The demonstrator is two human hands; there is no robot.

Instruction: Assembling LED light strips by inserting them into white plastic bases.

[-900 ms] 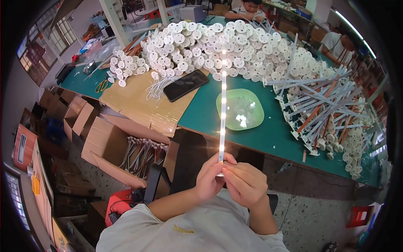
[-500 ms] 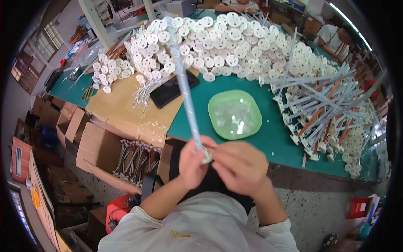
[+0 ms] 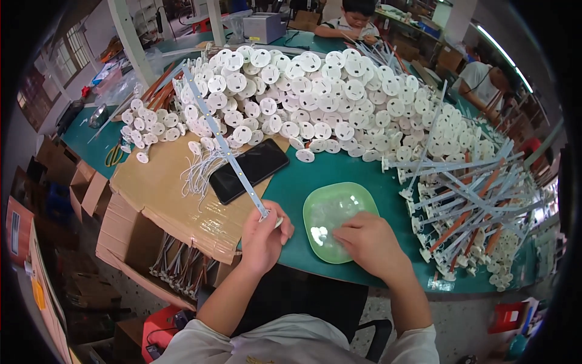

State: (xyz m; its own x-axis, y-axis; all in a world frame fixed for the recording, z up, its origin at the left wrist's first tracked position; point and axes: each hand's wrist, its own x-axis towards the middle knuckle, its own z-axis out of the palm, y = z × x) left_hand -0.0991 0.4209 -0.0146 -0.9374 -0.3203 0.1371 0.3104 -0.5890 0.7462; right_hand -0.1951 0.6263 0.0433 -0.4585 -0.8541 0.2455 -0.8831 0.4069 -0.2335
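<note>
My left hand [image 3: 264, 237] is closed round the lower end of a long thin LED strip [image 3: 226, 149] with small yellow chips along it. A white round base [image 3: 278, 222] shows at the strip's lower end, partly covered by my fingers. The strip tilts up and to the left, above the phone and cardboard. My right hand [image 3: 371, 246] is over the light green bowl [image 3: 371, 203], its fingertips bunched together inside. The bowl's contents [image 3: 330, 216] look like small transparent pieces, too fine to name. Whatever my right fingers pinch is hidden.
A large heap of white round bases [image 3: 315, 91] lines the table's far side. Finished-looking strips with bases [image 3: 467, 188] pile at the right. A black phone [image 3: 267, 161], white wires [image 3: 200, 173] and a cardboard sheet [image 3: 151, 176] lie left. Two people [image 3: 354, 24] sit beyond.
My right hand has left the strip's base and moved right into the green bowl. My left hand still holds the strip, which now leans further left. The view has shifted.
</note>
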